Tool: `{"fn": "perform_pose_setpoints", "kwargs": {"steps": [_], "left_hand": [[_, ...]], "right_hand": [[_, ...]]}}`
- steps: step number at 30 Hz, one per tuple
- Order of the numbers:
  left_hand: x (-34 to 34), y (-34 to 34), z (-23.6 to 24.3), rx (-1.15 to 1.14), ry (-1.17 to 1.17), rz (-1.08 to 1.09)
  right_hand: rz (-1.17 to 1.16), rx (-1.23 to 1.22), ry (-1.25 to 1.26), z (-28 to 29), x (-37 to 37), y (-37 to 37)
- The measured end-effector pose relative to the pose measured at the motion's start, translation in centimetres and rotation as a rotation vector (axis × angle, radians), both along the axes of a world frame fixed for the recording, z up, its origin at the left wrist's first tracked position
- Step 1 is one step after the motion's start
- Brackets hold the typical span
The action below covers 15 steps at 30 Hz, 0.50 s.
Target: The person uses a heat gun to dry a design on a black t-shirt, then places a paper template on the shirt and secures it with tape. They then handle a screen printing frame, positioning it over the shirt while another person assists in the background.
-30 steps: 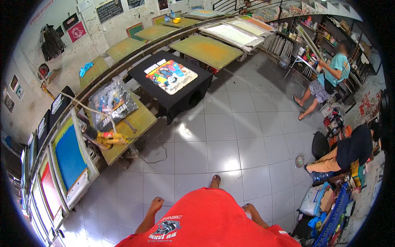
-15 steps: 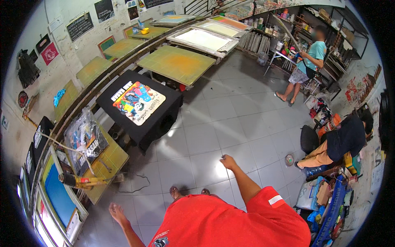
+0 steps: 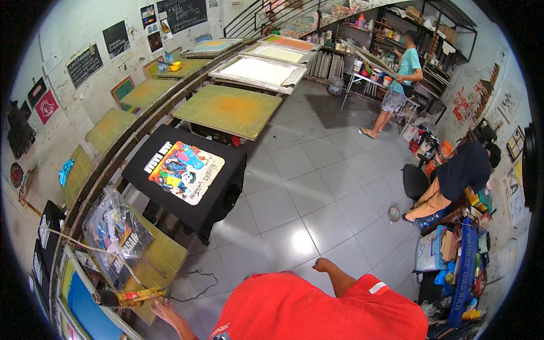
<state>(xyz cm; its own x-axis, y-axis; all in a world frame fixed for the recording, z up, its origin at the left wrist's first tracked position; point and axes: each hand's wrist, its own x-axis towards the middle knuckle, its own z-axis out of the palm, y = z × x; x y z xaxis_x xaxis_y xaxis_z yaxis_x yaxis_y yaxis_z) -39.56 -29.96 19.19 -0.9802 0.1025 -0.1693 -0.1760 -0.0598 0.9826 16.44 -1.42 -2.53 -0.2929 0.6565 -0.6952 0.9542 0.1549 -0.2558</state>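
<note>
My left hand (image 3: 165, 311) is spread out at seven o'clock, near the yellow heat gun (image 3: 134, 297). My right hand (image 3: 324, 265) is at five o'clock; I can't tell if it's curled.

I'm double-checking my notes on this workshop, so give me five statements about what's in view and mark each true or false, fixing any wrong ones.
1. The left hand is nearer the yellow tool than the right hand is. True.
2. The right hand has the yellow tool in its grip. False: it is well apart from the tool.
3. The black shirt bears a multicoloured print. True.
4. The small yellow bowl stands on the floor. False: it sits on a greenish board near the wall.
5. The person in the teal shirt wears long orange trousers. False: that person wears patterned shorts.
</note>
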Motion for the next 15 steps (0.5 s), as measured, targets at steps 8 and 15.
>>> {"fn": "perform_pose_setpoints", "kwargs": {"steps": [8,15], "left_hand": [[-0.2,0.8,0.6,-0.063,-0.051,-0.003],[0.5,1.6,1.6,-0.137,0.040,-0.018]], "right_hand": [[-0.003,0.026,0.053,-4.7,-0.3,-2.8],[-0.102,0.063,0.282,0.6,-9.7,0.8]]}}
